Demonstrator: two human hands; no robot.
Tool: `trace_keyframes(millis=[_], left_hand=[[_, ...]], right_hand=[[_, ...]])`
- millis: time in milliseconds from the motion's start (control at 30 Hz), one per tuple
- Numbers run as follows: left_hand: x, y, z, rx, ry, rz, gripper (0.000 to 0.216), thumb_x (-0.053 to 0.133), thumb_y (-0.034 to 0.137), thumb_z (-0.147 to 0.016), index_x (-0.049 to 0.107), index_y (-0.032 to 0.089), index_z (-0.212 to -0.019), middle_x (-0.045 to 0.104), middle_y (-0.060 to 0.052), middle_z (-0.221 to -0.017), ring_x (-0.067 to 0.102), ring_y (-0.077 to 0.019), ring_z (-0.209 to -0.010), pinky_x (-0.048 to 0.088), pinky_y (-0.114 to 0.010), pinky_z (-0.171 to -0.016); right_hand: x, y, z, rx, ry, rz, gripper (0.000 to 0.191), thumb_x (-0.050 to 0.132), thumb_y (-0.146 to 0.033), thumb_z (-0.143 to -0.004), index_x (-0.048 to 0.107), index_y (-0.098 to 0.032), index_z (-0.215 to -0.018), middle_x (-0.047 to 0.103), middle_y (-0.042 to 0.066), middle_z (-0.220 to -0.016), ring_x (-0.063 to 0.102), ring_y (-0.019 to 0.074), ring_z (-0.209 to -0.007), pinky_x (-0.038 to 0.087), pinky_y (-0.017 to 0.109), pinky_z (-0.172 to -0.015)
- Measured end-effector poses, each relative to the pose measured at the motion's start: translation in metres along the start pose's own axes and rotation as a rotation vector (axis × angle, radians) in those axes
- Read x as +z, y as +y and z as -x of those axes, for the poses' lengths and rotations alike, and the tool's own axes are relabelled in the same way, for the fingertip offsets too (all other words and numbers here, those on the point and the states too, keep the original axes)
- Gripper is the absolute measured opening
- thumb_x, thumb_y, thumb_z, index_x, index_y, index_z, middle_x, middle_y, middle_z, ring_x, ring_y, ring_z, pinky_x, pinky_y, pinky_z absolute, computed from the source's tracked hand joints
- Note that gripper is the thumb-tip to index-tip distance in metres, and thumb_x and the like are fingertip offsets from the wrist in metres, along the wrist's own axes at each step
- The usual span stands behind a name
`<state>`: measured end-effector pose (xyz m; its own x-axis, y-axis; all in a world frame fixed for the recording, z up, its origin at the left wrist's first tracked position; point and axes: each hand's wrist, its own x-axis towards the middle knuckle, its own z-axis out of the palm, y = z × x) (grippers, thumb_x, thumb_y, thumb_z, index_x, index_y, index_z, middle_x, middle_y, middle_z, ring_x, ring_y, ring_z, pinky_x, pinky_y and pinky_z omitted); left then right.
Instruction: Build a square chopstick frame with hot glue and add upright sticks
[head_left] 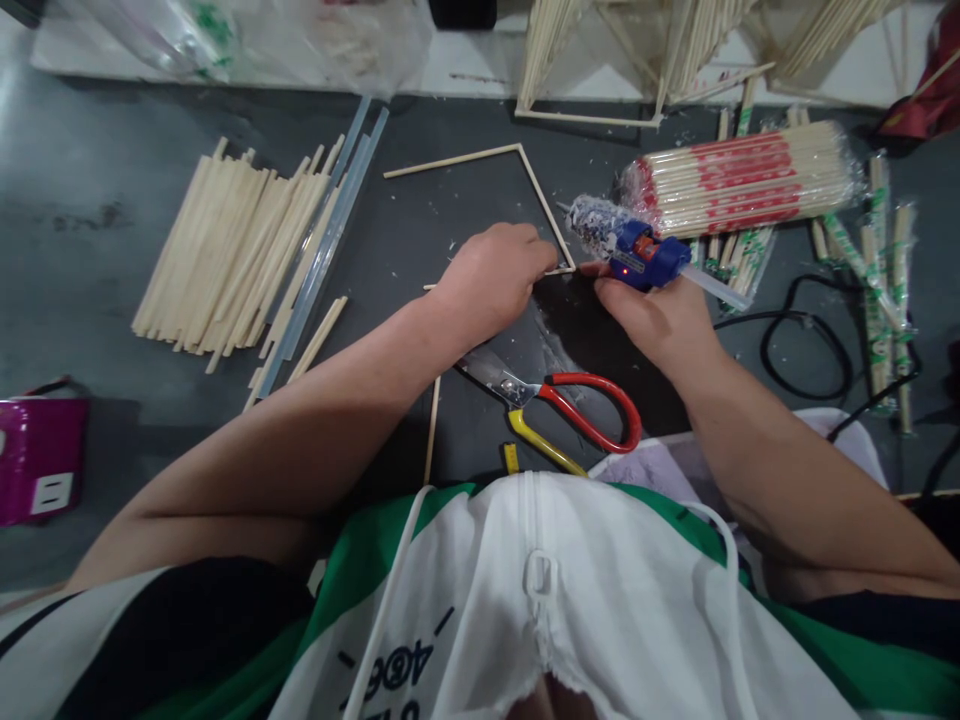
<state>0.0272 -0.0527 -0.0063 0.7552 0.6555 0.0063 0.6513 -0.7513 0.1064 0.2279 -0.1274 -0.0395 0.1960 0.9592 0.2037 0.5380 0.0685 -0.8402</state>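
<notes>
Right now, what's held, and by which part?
Right hand: blue plastic glue gun, grip on its body's near side. Left hand: at a thin pale wooden stick, near its right end; pinched or pressed, can't tell.

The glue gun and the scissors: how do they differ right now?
The glue gun is gripped in the right hand, while the scissors lie on the table.
The glue gun's body is blue; the scissors have one red handle and one yellow handle.
The glue gun has a translucent stick poking out of its back end; the scissors hold nothing like that.
Both are colourful hand tools.
</notes>
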Motion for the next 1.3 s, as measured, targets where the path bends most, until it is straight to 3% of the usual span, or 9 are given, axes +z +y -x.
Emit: trace_keyframes(millis=[667,867,967,1100,1200,1300], left_hand=[[-0.001,-0.003,0.002,0.028,0.022,0.035,0.025,0.048,0.023,-0.1,0.071,0.021,-0.11,0.071,-0.007,-0.109,0.066,-0.0228,-0.109,0.05,-0.033,-0.092],[-0.029,-0.019,0.005,-0.076,0.156,0.102,0.03,0.045,0.03,-0.102,0.073,0.021,-0.108,0.074,-0.008,-0.11,0.068,-0.023,-0.11,0.052,-0.036,-0.096],[-0.052,-0.031,0.01,-0.147,0.163,0.104,0.028,0.047,0.027,-0.098,0.074,0.023,-0.1,0.076,-0.005,-0.104,0.07,-0.0218,-0.104,0.053,-0.037,-0.094],[-0.073,-0.047,0.018,-0.239,0.131,0.103,0.024,0.051,0.024,-0.094,0.075,0.023,-0.098,0.077,-0.002,-0.098,0.071,-0.0193,-0.095,0.054,-0.035,-0.091],[-0.074,-0.052,0.019,-0.292,0.057,0.118,0.022,0.057,0.021,-0.09,0.077,0.023,-0.097,0.078,-0.003,-0.094,0.07,-0.0188,-0.089,0.054,-0.035,-0.09],[-0.062,-0.043,0.015,-0.252,0.016,0.14,0.023,0.057,0.019,-0.089,0.079,0.022,-0.096,0.079,-0.004,-0.094,0.071,-0.0201,-0.089,0.054,-0.035,-0.089]], right_hand=[[0.001,0.0,0.003,0.001,0.075,-0.03,0.015,0.07,-0.028,-0.076,0.071,-0.033,-0.09,0.079,0.002,-0.097,0.075,0.0302,-0.096,0.059,0.05,-0.098],[-0.005,-0.004,0.006,0.061,0.084,-0.056,0.009,0.071,-0.029,-0.079,0.071,-0.035,-0.086,0.079,0.004,-0.1,0.074,0.0313,-0.096,0.057,0.053,-0.096],[-0.007,-0.008,0.008,0.07,0.082,-0.101,0.008,0.069,-0.029,-0.08,0.072,-0.034,-0.085,0.079,0.006,-0.103,0.074,0.0322,-0.098,0.056,0.056,-0.098],[-0.004,-0.011,0.007,0.085,0.154,-0.199,0.006,0.07,-0.025,-0.074,0.068,-0.031,-0.074,0.078,0.006,-0.091,0.075,0.0329,-0.092,0.055,0.057,-0.098],[-0.002,-0.013,0.005,0.095,0.149,-0.185,0.008,0.07,-0.024,-0.074,0.067,-0.031,-0.074,0.079,0.007,-0.092,0.075,0.0325,-0.093,0.056,0.055,-0.098],[-0.003,-0.013,0.004,0.111,0.141,-0.156,0.007,0.069,-0.024,-0.075,0.067,-0.031,-0.074,0.079,0.006,-0.092,0.075,0.0319,-0.092,0.057,0.053,-0.096]])
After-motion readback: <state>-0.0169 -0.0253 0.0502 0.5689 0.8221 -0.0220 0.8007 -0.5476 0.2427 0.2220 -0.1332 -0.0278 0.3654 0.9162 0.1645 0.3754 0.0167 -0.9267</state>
